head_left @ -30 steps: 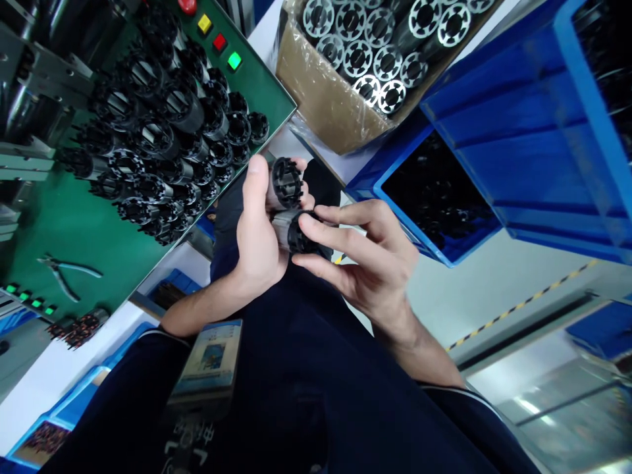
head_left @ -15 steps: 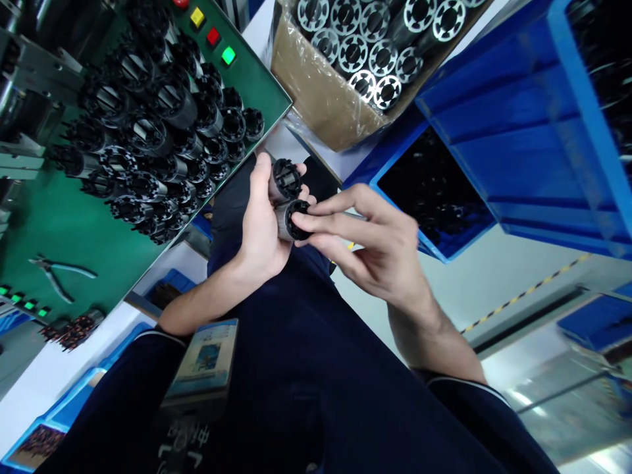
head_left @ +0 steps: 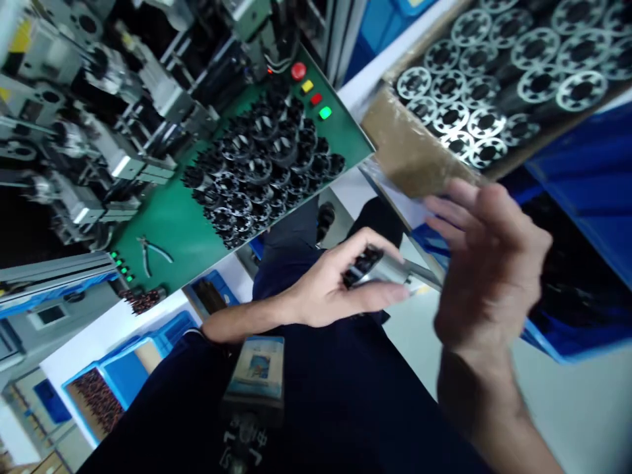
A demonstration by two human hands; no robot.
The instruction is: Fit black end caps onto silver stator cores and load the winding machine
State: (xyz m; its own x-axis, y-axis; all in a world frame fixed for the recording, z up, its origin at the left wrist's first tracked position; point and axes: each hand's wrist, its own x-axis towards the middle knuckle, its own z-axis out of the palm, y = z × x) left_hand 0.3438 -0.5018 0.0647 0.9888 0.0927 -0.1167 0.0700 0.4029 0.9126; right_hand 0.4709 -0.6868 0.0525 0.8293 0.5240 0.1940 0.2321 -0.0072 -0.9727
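My left hand (head_left: 336,276) is wrapped round a grey metal motor core (head_left: 382,271) with a black slotted plastic end, held low in front of my body. The fingers partly cover it, and I cannot tell whether a second core is in the same grip. Away to the right, my right hand (head_left: 486,263) is raised, blurred, its fingers stretched out and nothing visible in them. It is nearest to a cardboard box (head_left: 395,145) lined with clear plastic. Bare ring-shaped metal cores (head_left: 451,117) stand in rows inside that box.
On the green bench (head_left: 158,220), many black-ended cores (head_left: 257,171) are grouped beside lit buttons (head_left: 324,113). Pliers (head_left: 153,250) and copper-coloured parts (head_left: 143,301) lie near its left end. Machine fixtures (head_left: 113,151) stand behind. A blue bin (head_left: 567,342) holds dark parts at the right.
My right hand has left the core's black end and moved right, its fingers now extended. The left hand has tipped the core sideways. The view has shifted, showing more of the machine.
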